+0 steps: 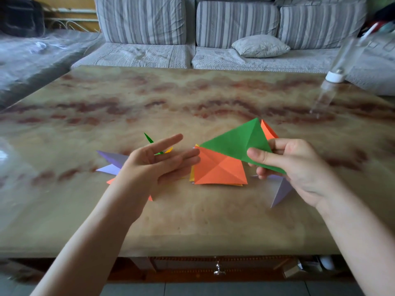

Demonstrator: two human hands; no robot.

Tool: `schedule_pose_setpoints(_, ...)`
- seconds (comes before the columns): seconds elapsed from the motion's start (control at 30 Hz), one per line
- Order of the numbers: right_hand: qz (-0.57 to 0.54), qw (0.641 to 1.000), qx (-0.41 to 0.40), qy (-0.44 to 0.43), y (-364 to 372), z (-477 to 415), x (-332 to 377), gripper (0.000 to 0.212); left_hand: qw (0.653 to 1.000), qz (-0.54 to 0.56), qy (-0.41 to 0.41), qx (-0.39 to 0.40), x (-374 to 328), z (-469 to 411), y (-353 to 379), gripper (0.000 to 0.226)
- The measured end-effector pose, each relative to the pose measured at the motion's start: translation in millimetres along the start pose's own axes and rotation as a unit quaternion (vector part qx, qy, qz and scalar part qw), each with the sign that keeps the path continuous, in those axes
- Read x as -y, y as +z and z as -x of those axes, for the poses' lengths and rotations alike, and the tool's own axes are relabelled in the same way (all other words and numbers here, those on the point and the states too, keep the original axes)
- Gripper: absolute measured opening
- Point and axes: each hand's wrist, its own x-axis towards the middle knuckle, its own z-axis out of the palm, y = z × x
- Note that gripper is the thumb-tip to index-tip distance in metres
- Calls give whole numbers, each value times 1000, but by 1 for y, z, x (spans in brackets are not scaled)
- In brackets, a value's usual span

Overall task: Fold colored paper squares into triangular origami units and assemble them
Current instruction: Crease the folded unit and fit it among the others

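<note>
Green paper [237,142], creased across its middle, is pinched in my right hand [299,167]. My thumb lies flat on its upper face near the lower right edge and my fingers curl underneath. The sheet stands tilted off the table [192,221], with its left corner reaching over the top of the orange stack [218,169], which lies flat just left of my grip. Behind the green sheet's upper corner pokes an orange piece [268,131] (I cannot tell whether my fingers have that one too).

My left hand [154,165] holds nothing. Its palm is turned up and inward, its fingers are straight and slightly spread, and the fingertips come close to the stack's left corner.

A purple folded unit [111,162] lies on the table behind my left wrist, and a thin green tip [148,138] shows past my fingers. Another purple unit [281,191] sits under my right hand.

The table's near edge crosses beneath both forearms. A wide stretch of the marbled top lies between the papers and the far edge, where the striped sofa [235,24] begins. A clear bottle [335,77] with a white cap stands blurred near the far right edge, well apart from my right hand.
</note>
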Motion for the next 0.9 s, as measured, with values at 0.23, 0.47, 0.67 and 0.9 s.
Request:
schedule_pose_setpoints(0.23,-86,996,-38,-2,27,4,-9,24,998,-52,17,-2,25,5,37,43)
schedule_pose_setpoints(0.47,-67,997,-26,-22,48,13,-18,8,994,-37,65,-81,32,3,43,10)
schedule_pose_setpoints(0.67,33,983,-33,-176,26,2,-9,23,990,-76,84,-82,26,0,37,11)
schedule_pose_setpoints(0.9,257,925,109,-259,2,3,-8,21,993,-89,74,-40,24,1,36,13)
